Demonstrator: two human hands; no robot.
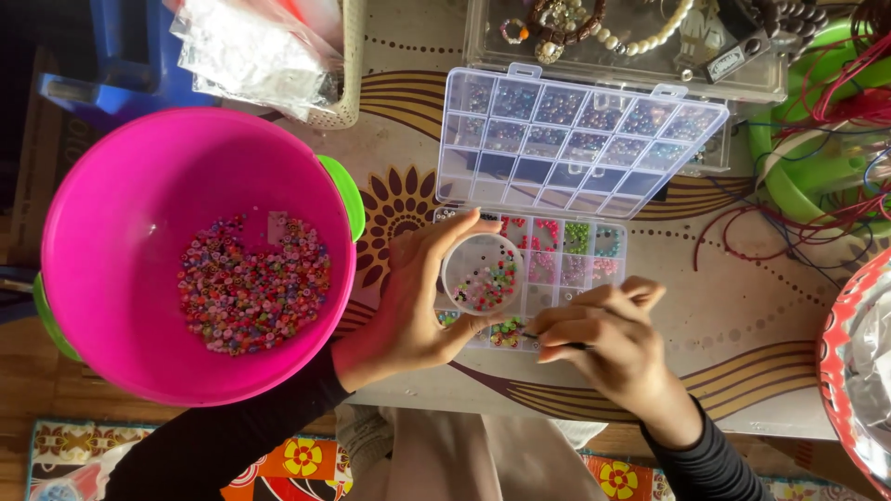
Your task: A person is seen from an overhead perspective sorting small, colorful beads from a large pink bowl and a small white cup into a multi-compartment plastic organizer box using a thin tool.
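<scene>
A pink bowl [121, 186] of mixed beads [252, 283] sits at the left of the patterned bench [742, 315]. A clear case [631, 46] of necklaces lies at the far edge, beside a green tub [789, 176] of tangled cords.

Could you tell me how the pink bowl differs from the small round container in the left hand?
The pink bowl is far larger than the small round container. The bowl is opaque pink; the container is clear. The bowl rests beside the table, while the left hand holds the container over the bead organiser box. Both hold mixed coloured beads.
</scene>
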